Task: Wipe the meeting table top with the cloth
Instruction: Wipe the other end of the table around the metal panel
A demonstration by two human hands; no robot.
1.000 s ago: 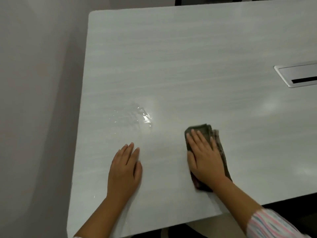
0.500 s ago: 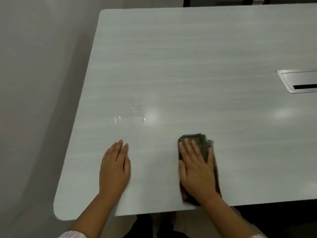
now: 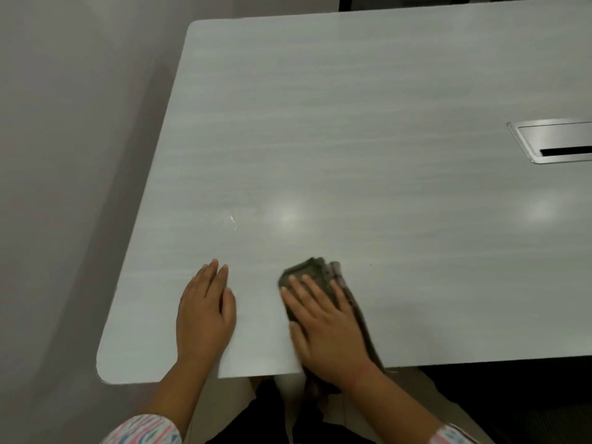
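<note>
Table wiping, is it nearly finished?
Not yet, it seems. Done: hard to tell; the table top shows no clear wipe trail. In hand: the right hand presses the dark cloth flat at the near edge, while the left hand rests on the top. To do: a small wet glint beyond the left hand, and probably the far stretch around the metal cable hatch.

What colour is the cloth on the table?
The cloth is dark grey-brown, seen best in the head view.

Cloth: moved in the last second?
Yes. The cloth under the right hand slid toward the person and left, away from the cable box. Its end now hangs over the near edge of the table.
</note>
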